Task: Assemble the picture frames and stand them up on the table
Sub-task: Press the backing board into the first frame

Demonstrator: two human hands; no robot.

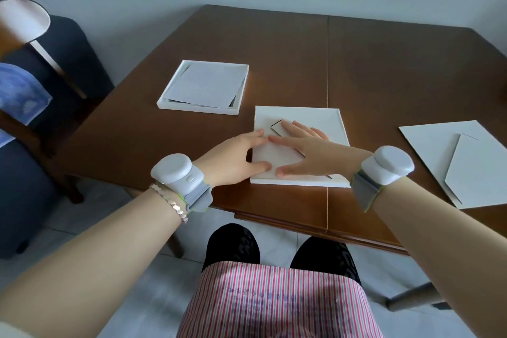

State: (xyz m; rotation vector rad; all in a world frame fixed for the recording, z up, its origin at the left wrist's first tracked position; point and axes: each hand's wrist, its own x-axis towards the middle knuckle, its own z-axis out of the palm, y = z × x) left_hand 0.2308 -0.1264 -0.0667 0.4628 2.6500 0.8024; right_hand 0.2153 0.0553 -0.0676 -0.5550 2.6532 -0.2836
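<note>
Two white square frames lie on the brown wooden table (274,44). Left hand (236,158) and right hand (307,149) press flat, fingers spread, on the centre frame (323,118); the open frame (204,86) holds paper, upper left.

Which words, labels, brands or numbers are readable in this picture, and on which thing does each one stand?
Nothing can be read for certain.
Striped apron: a few lines of faint blue printed characters, too blurred to read.
Wrist devices: no visible text.
Frames, backing board, paper and table: no text or labels.
</note>
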